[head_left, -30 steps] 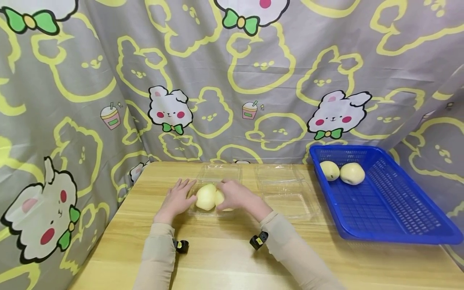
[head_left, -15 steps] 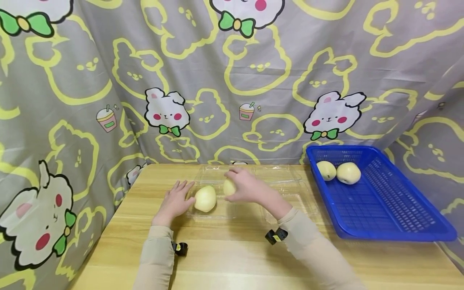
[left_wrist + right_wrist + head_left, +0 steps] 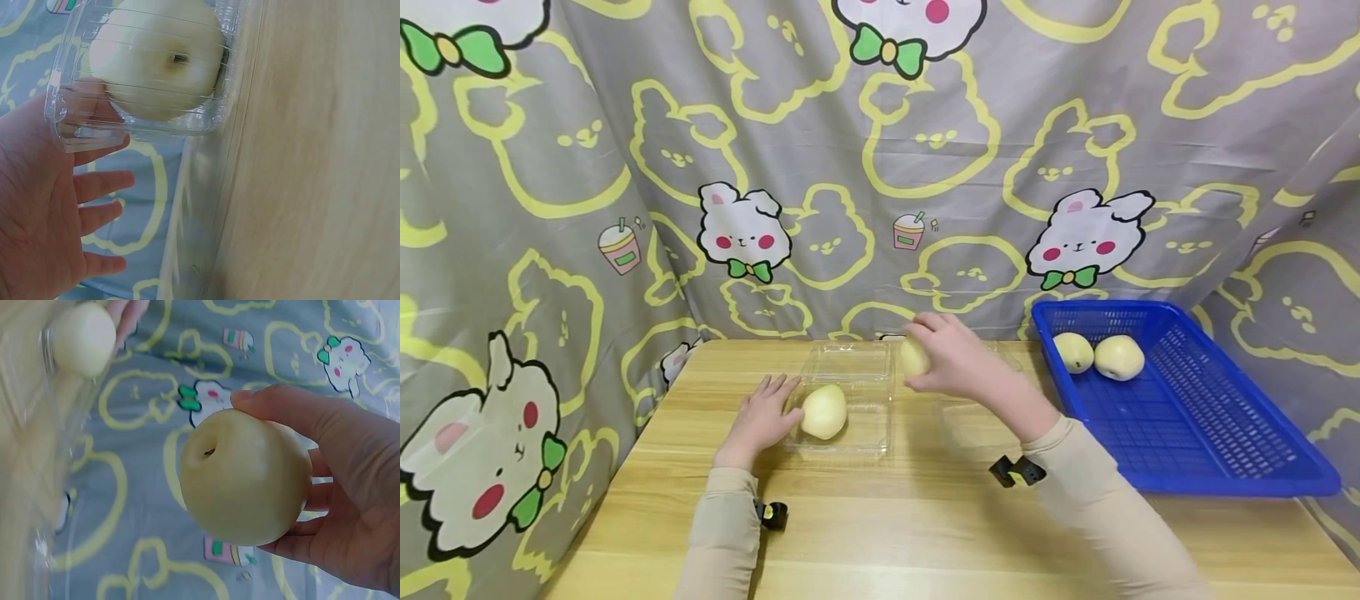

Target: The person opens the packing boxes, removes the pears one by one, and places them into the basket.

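My right hand [image 3: 953,357] holds a pale yellow pear [image 3: 914,358] above the table, between the two clear plastic containers. In the right wrist view, thumb and fingers curl round this pear [image 3: 244,481], its stem end in sight. My left hand [image 3: 758,423] rests at the left side of the left clear container [image 3: 872,431], in which another pear [image 3: 824,412] sits at the left. The left wrist view shows the left hand's fingers [image 3: 103,185] spread and fairly straight, the thumb reaching the container's wall beside the pear [image 3: 159,59].
The second clear container [image 3: 970,425], lid open, lies right of the first, partly behind my right arm. A blue basket [image 3: 1217,483] with two pears [image 3: 1118,358] at its far left stands on the table's right. A patterned curtain [image 3: 850,150] hangs behind the wooden table [image 3: 865,533].
My right hand has lifted one pear out of the left container and carried it right and away from me. The left hand and the other pear have hardly moved.
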Demonstrator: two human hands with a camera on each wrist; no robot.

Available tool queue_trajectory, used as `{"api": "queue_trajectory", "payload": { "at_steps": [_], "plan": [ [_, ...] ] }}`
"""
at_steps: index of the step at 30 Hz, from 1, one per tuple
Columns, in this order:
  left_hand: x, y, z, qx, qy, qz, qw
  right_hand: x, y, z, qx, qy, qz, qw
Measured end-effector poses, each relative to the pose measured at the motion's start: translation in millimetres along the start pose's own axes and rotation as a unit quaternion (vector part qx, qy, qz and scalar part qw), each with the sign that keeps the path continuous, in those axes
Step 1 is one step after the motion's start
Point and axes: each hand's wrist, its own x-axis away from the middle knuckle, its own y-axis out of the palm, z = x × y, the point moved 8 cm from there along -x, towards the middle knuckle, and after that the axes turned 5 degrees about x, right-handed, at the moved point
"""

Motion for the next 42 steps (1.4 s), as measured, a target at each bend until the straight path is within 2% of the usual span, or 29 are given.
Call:
{"api": "queue_trajectory", "payload": {
  "at_steps": [8,21,32,42],
  "plan": [
    [-0.2,-0.6,0.6,-0.003,-0.001,0.003,1.0,19.4,-21.9,38.2,0.012,0.041,0.006,0.999],
    [0.5,0.9,-0.1,0.002,-0.006,-0.001,1.0,47.3,-35.0,85.5,0.03,0.091,0.009,0.995],
    [0.5,1.3,-0.5,0.01,-0.006,0.0,0.9999,69.0,-41.9,119.1,0.054,0.099,0.03,0.993],
    [-0.2,1.7,-0.7,0.017,-0.006,-0.001,0.9998,84.4,-34.2,158.4,0.056,0.154,-0.028,0.986]
  ]
}}
